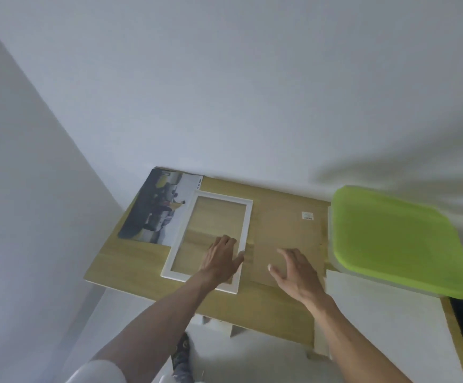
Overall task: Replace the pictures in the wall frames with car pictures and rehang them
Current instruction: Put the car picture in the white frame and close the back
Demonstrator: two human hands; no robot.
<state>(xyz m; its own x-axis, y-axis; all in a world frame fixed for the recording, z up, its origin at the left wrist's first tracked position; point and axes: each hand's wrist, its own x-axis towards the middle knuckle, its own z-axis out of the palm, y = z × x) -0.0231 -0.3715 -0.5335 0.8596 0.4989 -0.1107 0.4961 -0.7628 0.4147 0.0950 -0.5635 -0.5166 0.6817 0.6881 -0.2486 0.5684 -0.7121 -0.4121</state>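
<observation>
Step in hand appears to be reloading: empty white frame (207,239) lies flat on surface (131,261) w/ left hand (222,257) spread flat on it, right hand (294,268) wide, holding nothing, over brown backing board (283,230) just right of frame; next move likely calls for car picture (158,208), part-tucked under frame's left edge, to be seated in frame.

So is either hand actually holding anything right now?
No. The left hand lies flat inside the white frame, and the right hand is spread open over the brown backing board.
</observation>
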